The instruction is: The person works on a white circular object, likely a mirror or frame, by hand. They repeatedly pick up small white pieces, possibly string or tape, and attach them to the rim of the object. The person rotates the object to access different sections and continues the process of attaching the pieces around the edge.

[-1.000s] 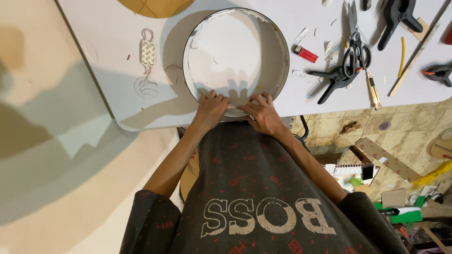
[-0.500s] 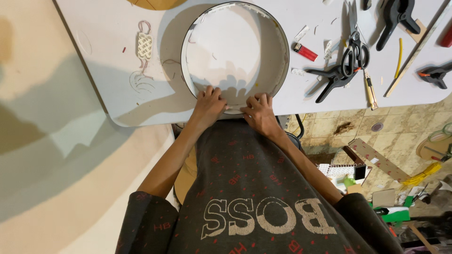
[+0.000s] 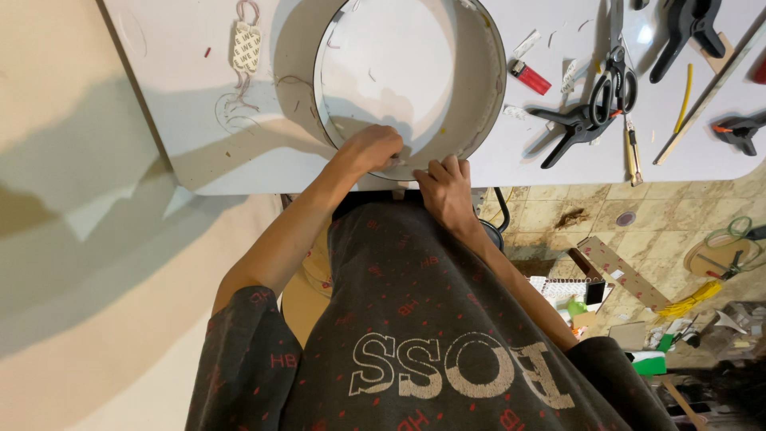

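A large round ring with a grey metal wall and a white inside lies on the white table, its near side at the table's front edge. My left hand is curled over the ring's near rim, with the fingers tucked inside. My right hand sits just to the right of it, fingers together and pressed against the outside of the same rim at the table edge. The two hands are a short gap apart.
Right of the ring lie a red lighter, scissors, black spring clamps, a small knife and a yellow stick. A small white light module with wires lies to the left. Tools and scraps litter the tiled floor at right.
My left hand has shifted to the right along the near rim and curled over it. My right hand has slid slightly down to the table edge. The view has moved closer.
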